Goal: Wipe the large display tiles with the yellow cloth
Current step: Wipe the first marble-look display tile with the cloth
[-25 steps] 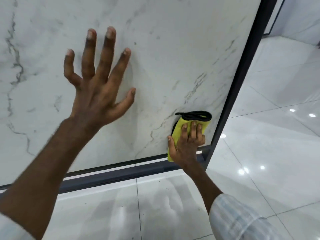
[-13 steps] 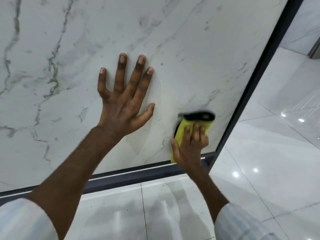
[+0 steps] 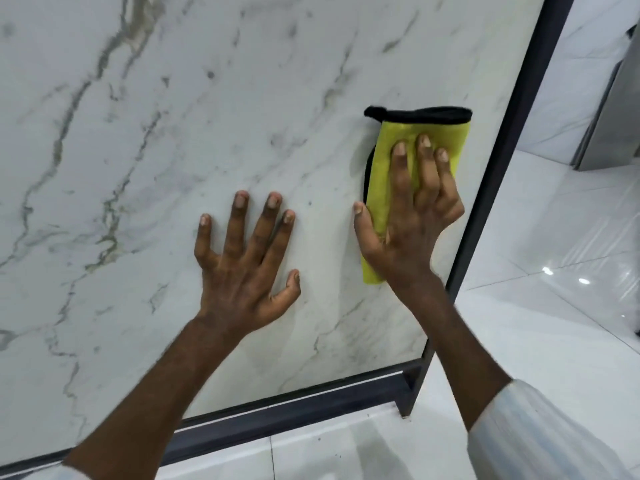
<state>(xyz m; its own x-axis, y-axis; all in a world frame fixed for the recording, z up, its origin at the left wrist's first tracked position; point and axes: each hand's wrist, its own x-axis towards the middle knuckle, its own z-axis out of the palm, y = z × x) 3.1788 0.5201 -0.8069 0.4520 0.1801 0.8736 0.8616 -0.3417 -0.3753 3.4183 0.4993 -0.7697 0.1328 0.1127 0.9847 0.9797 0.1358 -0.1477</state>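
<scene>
Right hand (image 3: pixel 412 216) presses the yellow cloth (image 3: pixel 379 181) flat on the display tile (image 3: pixel 207 116), left hand (image 3: pixel 242 265) splayed beside it; overlapping strokes should reach the frame (image 3: pixel 498 174).

Tile showroom, framed marble display tile (image 3: pixel 207 98), glossy tiled floor (image 3: pixel 554 306)

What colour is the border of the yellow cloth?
Black, along the top of the cloth; head view.

Your glossy white floor (image 3: pixel 536 341) spreads from two to seven o'clock, and on it stands the dark metal frame (image 3: pixel 277 417), its corner foot at five o'clock, holding the veined display tile (image 3: pixel 173 133).
</scene>
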